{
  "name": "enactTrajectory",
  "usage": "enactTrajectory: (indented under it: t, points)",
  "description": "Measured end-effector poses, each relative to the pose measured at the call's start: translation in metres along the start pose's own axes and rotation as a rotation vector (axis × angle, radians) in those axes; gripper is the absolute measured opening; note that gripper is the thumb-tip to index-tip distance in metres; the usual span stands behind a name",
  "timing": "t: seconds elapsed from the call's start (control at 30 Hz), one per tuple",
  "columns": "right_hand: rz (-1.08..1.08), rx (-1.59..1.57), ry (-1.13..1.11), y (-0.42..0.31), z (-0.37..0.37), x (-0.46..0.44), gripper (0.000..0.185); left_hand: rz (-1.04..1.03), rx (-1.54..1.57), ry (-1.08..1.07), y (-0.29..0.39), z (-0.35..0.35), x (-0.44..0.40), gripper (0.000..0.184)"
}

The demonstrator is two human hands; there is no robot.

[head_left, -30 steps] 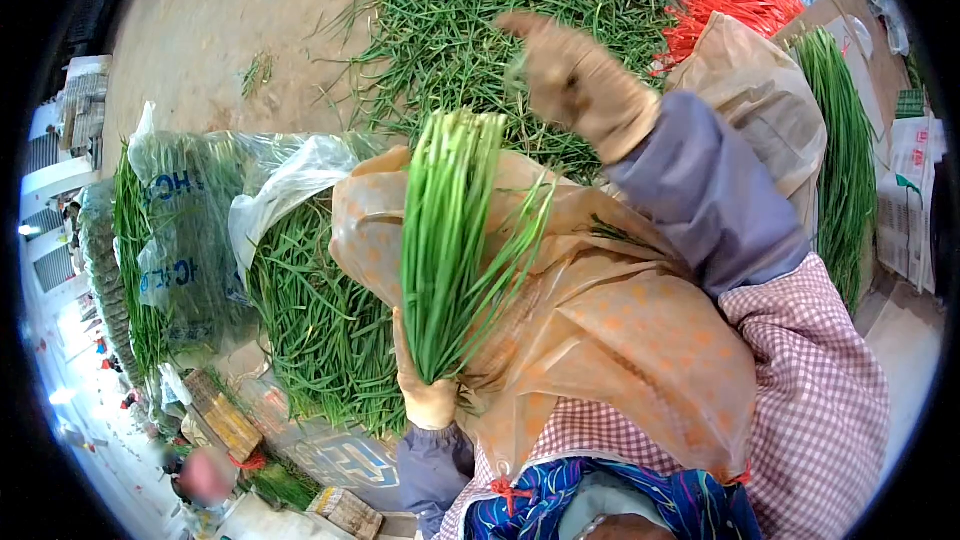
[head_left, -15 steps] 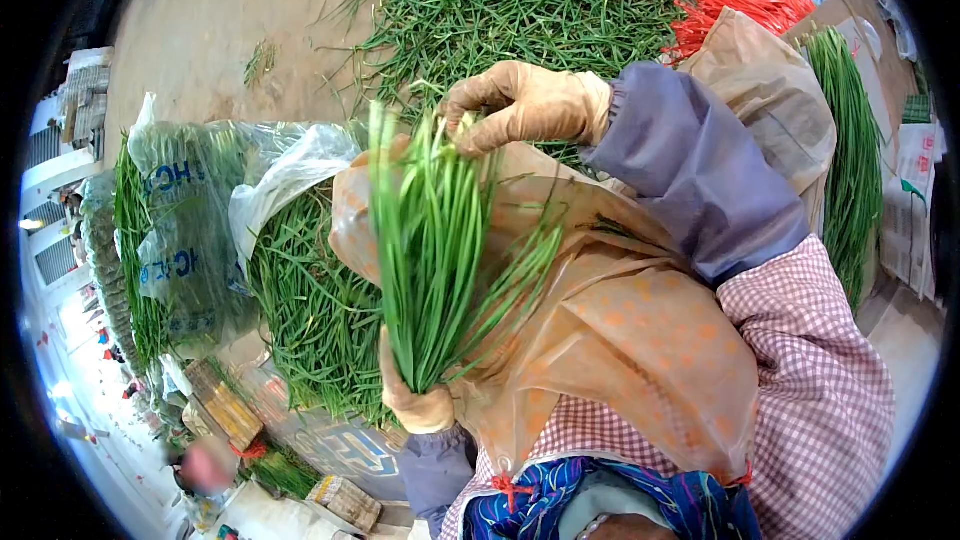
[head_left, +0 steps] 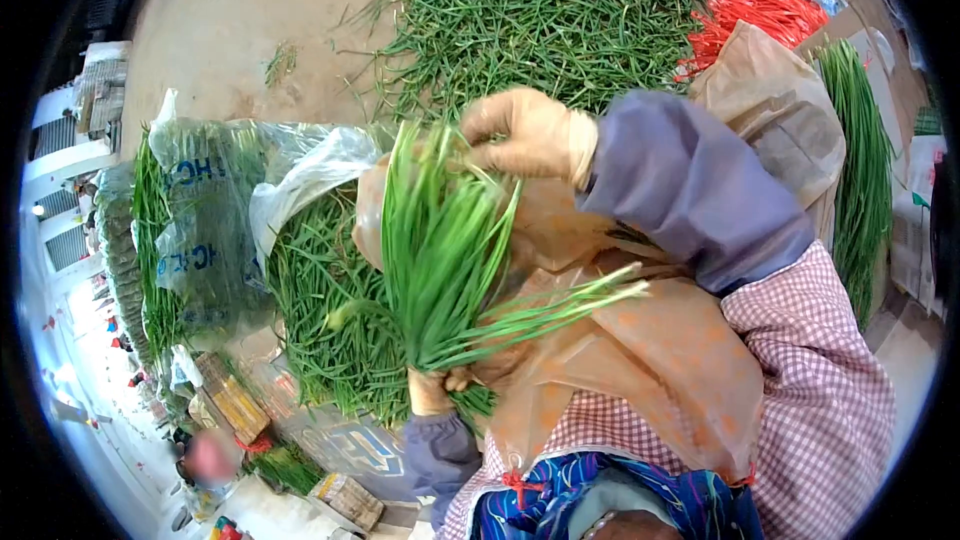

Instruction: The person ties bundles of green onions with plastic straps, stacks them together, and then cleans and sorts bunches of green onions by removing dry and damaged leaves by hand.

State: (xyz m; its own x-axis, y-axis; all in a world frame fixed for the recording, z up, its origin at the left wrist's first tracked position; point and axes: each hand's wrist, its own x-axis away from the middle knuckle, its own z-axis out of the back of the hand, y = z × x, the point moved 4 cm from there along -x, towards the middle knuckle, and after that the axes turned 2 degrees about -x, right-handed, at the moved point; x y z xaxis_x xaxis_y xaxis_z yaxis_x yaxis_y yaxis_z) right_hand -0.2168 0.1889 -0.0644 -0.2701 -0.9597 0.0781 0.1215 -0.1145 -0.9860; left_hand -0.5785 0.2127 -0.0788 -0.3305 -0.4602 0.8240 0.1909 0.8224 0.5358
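My left hand [head_left: 432,392], in a pale glove, is closed around the lower part of a bunch of long green chives [head_left: 440,260]. The bunch stands upright before my apron, its upper part blurred. Several stalks fan out to the right and show whitish ends. My right hand [head_left: 525,135], in a stained pale glove, is at the top of the bunch with fingers curled against the stalk ends. Its fingertips are partly hidden there. A translucent brown plastic apron [head_left: 630,360] covers my lap.
A large heap of loose chives [head_left: 550,20] lies ahead on the floor. More chives [head_left: 340,310] lie left of the bunch, beside a clear printed plastic bag [head_left: 210,230]. Red ties [head_left: 760,10] and a long chive bundle [head_left: 860,180] are on the right.
Several stalks now splay farther right from the bunch, their pale ends showing. My right hand appears a little lower and farther right at the top. The left hand still grips below.
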Motion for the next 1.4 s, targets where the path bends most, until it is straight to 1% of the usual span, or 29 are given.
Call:
enactTrajectory:
  t: [0.03, 0.07, 0.13, 0.2, 0.27, 0.3, 0.37, 0.4, 0.47, 0.53, 0.6, 0.63, 0.67, 0.73, 0.77, 0.8, 0.87, 0.9, 0.97, 1.0, 1.03, 1.07, 1.1, 1.13, 1.2, 1.27, 1.3, 1.33, 1.4]
  points:
    - [0.122, 0.241, 0.129, 0.002, -0.001, 0.005, 0.014, -0.044, -0.110, -0.105, 0.004, 0.000, -0.001, 0.014]
    - [0.101, -0.040, 0.073, 0.011, 0.000, 0.012, 0.012, -0.082, -0.207, -0.202, 0.001, 0.001, 0.000, 0.014]
    - [0.031, -0.388, 0.114, -0.004, 0.019, 0.018, 0.013, -0.096, -0.257, -0.199, -0.004, 0.010, -0.002, 0.013]
    - [0.170, -0.649, 0.165, -0.015, 0.050, 0.019, 0.016, -0.160, -0.220, -0.264, -0.004, 0.018, -0.008, 0.013]
    - [0.415, -1.019, -0.030, -0.023, 0.093, 0.022, 0.020, -0.173, -0.258, -0.258, -0.004, 0.021, -0.012, 0.014]
    - [0.581, -1.173, -0.151, -0.040, 0.101, 0.026, 0.036, -0.118, -0.273, -0.216, 0.000, 0.011, -0.007, 0.015]
    - [0.504, -0.981, 0.002, -0.030, 0.121, 0.018, 0.022, -0.162, -0.302, -0.240, -0.001, 0.012, -0.011, 0.016]
    - [0.394, -0.645, 0.091, -0.052, 0.103, 0.024, 0.026, -0.183, -0.322, -0.254, 0.000, 0.012, -0.013, 0.016]
    - [0.428, -0.161, 0.244, -0.058, 0.065, 0.020, 0.033, -0.252, -0.397, -0.201, 0.002, 0.011, -0.016, 0.020]
    - [0.365, 0.157, 0.111, -0.056, 0.031, 0.016, 0.050, -0.358, -0.540, -0.132, 0.005, 0.011, -0.015, 0.020]
    - [0.096, 0.836, -0.080, -0.058, 0.003, 0.005, 0.065, -0.583, -0.715, 0.026, 0.016, -0.008, 0.000, 0.021]
    - [0.009, 0.874, -0.145, -0.043, -0.008, -0.006, 0.074, -0.783, -0.895, 0.013, 0.021, -0.011, 0.003, 0.024]
    - [0.139, 0.769, -0.106, -0.031, -0.018, -0.011, 0.069, -0.984, -1.068, -0.003, 0.023, -0.016, 0.005, 0.026]
    - [0.182, 0.665, -0.102, -0.031, -0.027, -0.019, 0.062, -0.881, -1.028, 0.045, 0.028, -0.019, 0.013, 0.026]
    - [0.106, 0.437, -0.155, -0.030, -0.026, -0.022, 0.051, -0.833, -1.008, 0.072, 0.032, -0.020, 0.017, 0.026]
    - [0.190, 0.282, -0.117, -0.031, -0.027, -0.026, 0.034, -0.838, -1.018, 0.073, 0.034, -0.020, 0.019, 0.026]
    - [0.258, -0.071, -0.115, -0.033, -0.032, -0.025, 0.024, -0.844, -1.039, 0.073, 0.037, -0.020, 0.021, 0.026]
    - [0.283, -0.070, -0.072, -0.039, -0.030, -0.023, 0.023, -0.777, -0.992, 0.080, 0.035, -0.016, 0.015, 0.026]
    - [0.336, -0.065, 0.019, -0.049, -0.022, -0.017, 0.022, -1.023, -1.328, -0.039, 0.030, -0.008, 0.007, 0.025]
    - [0.487, -0.072, 0.176, -0.037, -0.013, -0.023, 0.015, -1.147, -1.495, -0.105, 0.026, -0.004, 0.002, 0.024]
    - [0.566, -0.304, 0.376, -0.046, 0.007, -0.031, 0.009, -1.417, -1.654, -0.118, 0.024, -0.008, 0.000, 0.018]
    - [0.268, -0.344, 0.434, -0.044, 0.040, -0.021, 0.012, -1.052, -1.339, -0.077, 0.027, 0.001, -0.007, 0.017]
    - [0.235, -0.605, 0.490, -0.041, 0.067, -0.016, 0.021, -0.694, -1.013, -0.038, 0.022, 0.006, -0.007, 0.016]
    - [0.383, -0.793, 0.181, -0.034, 0.095, -0.021, 0.020, -0.341, -0.679, 0.002, 0.010, 0.013, -0.006, 0.015]
    - [0.291, -0.418, 0.292, -0.052, 0.084, -0.004, 0.022, -0.345, -0.609, 0.027, 0.002, 0.021, -0.014, 0.017]
    - [0.288, -0.291, 0.242, -0.060, 0.044, 0.004, 0.021, -0.304, -0.683, 0.015, 0.004, 0.025, -0.017, 0.017]
    - [0.342, -0.041, 0.206, -0.056, 0.031, 0.002, 0.024, -0.318, -0.732, -0.006, 0.008, 0.020, -0.015, 0.013]
    - [0.509, 0.391, 0.186, -0.060, 0.023, 0.007, 0.028, -0.430, -0.877, -0.030, 0.008, 0.024, -0.018, 0.013]
    - [0.378, 0.785, 0.029, -0.054, 0.005, 0.013, 0.034, -0.540, -1.020, -0.039, -0.003, 0.043, -0.027, 0.015]
